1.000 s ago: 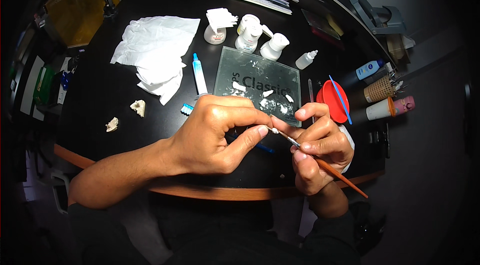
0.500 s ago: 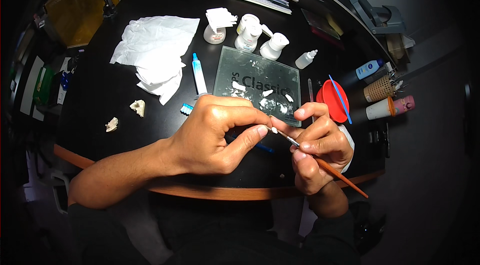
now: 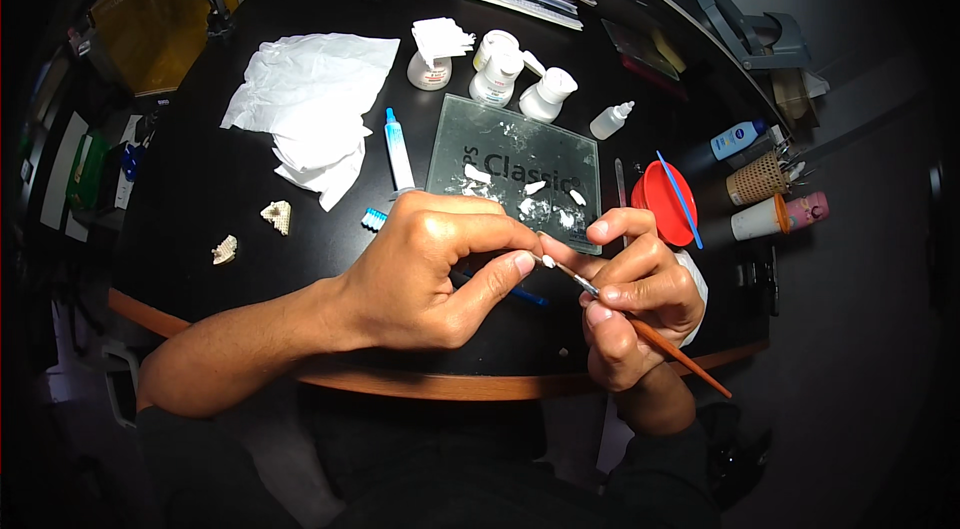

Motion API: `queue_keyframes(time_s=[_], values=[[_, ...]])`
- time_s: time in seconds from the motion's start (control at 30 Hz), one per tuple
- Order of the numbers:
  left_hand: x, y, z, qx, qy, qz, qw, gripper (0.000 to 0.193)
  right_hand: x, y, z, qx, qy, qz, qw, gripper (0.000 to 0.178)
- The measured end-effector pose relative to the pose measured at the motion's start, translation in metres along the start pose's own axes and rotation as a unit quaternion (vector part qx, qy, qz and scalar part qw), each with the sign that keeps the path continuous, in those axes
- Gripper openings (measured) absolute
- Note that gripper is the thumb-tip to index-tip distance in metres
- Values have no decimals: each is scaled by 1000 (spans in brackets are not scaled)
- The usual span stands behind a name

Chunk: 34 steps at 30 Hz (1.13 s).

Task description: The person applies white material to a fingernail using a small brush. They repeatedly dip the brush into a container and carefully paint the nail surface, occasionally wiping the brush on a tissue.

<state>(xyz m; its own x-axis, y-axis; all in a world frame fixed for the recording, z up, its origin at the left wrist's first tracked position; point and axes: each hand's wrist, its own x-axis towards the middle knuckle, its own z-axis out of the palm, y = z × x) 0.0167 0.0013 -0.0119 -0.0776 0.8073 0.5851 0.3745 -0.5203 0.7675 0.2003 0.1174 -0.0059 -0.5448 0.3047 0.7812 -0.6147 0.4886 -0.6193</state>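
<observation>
Between the thumb and forefinger of my left hand (image 3: pixel 430 269) is a small white tooth-shaped piece (image 3: pixel 548 263). My right hand (image 3: pixel 645 294) pinches a fine brush (image 3: pixel 680 359) with an orange-brown wooden handle and metal collar. Its tip reaches the white piece, though the exact contact is too small to make out. Just beyond my hands lies a glass slab (image 3: pixel 475 129) bearing several white lumps (image 3: pixel 478 174) and powdery smears. A blue-and-white tube (image 3: pixel 398 151) lies left of the slab, near blue bristles (image 3: pixel 373 219) partly hidden by my left hand.
White bottles (image 3: pixel 493 81) stand behind the slab, a dropper bottle (image 3: pixel 612 119) to their right. A red round dish (image 3: pixel 665 201) carries a blue stick (image 3: pixel 680 197). Leftward lie crumpled white paper (image 3: pixel 310 104) and two jagged cast pieces (image 3: pixel 276 217) (image 3: pixel 224 249). The wooden table edge (image 3: pixel 430 385) is close.
The far end of the brush handle has shifted slightly left as the brush tilts a little in my right hand. My left hand keeps its place and its hold.
</observation>
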Motion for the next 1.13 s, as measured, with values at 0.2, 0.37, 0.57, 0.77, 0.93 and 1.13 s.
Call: queue_keyframes(time_s=[0.2,0.37,0.57,0.77,0.93,1.13], values=[[0,-1,-4,-1,-1,23,1000,11,1,-1,1,15,-8,16,1000,22],[1,-7,-5,8,-2,70,997,11,2,-1,-4,47,-13,27,998,18],[2,-8,-8,12,-20,98,995,14,3,-5,-5,51,-30,46,997,18],[2,-8,-8,-4,-26,113,993,14,1,-5,-6,88,-22,70,993,18],[1,-7,-9,4,-36,84,996,12,0,-4,-4,106,-13,83,991,18],[0,-11,-8,-13,-26,90,996,19,-2,0,-6,88,-35,65,993,19]])
